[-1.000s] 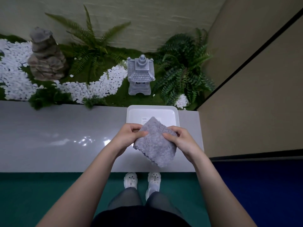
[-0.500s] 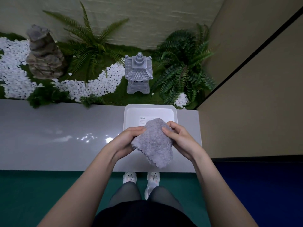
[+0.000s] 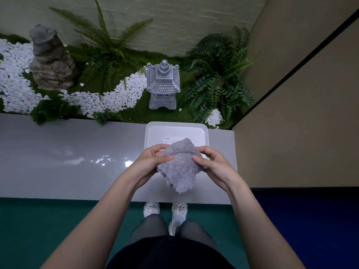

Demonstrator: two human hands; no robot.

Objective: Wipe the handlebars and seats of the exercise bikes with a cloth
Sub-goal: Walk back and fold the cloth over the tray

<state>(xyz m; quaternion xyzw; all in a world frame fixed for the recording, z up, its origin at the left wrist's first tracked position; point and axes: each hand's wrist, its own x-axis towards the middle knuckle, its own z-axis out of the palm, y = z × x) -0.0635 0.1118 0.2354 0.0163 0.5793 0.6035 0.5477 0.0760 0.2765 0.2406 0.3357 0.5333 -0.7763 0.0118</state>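
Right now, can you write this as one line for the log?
both hands: left hand, right hand | hold: fluffy grey cloth | above: white plastic tray | bikes: unseen

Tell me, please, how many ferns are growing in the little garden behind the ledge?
2 large ferns: one stands at the back between the rock and the stone lantern; the other is right of the lantern, in the corner. Smaller greenery may be hidden.

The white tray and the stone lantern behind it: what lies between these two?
In the head view, only a strip of green moss lies between the white tray and the stone lantern; the nearest white pebbles lie to the left.
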